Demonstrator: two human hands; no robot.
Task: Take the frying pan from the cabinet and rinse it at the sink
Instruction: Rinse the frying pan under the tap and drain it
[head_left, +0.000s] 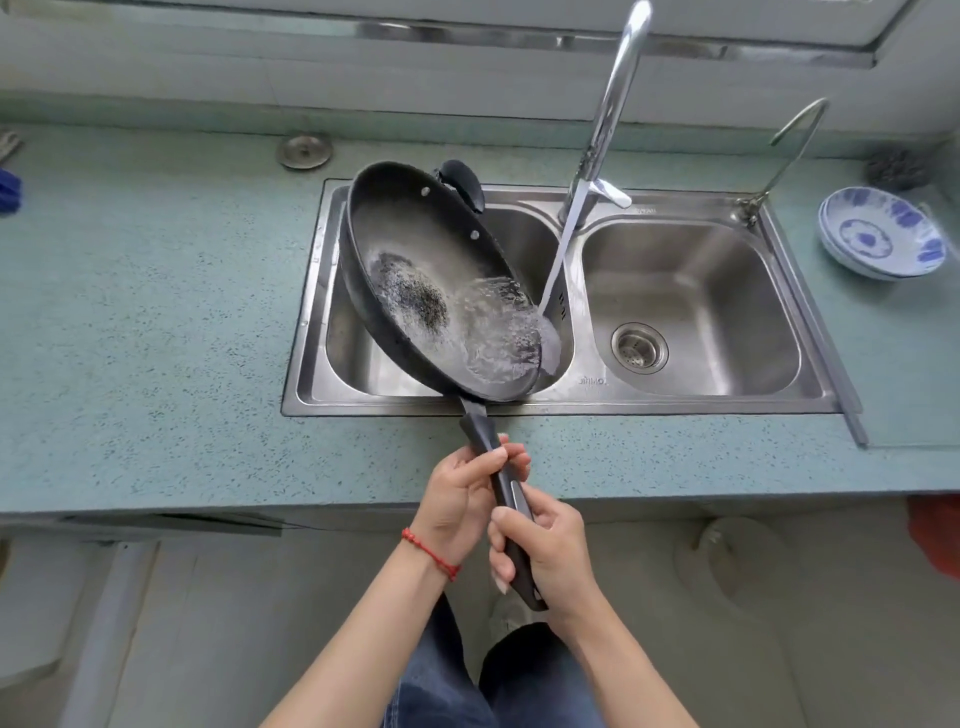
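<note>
- Head view: both hands, left hand (462, 499) and right hand (550, 556), are gripping the frying pan (436, 280) handle.
- Tap water is hitting the tilted pan over the sink (691, 296) (rinse underway, not finished).

Both forearms reaching forward from the bottom of the view, bare, converging toward the middle; left hand (460, 499) sitting further forward, fingers curling round the handle (506, 499) from the left, thumb pressing along its top, knuckles turned outward; red cord bracelet (431, 555) circling the left wrist; right hand (545, 551) gripping nearer the body, close to the handle's end, fingers wrapping from the right, thumb lying across the top, fingertips (501, 577) showing below on the left side; two hands lying just beside each other, one ahead of the other, wrists angling slightly inward; legs in dark jeans standing below the arms
</note>
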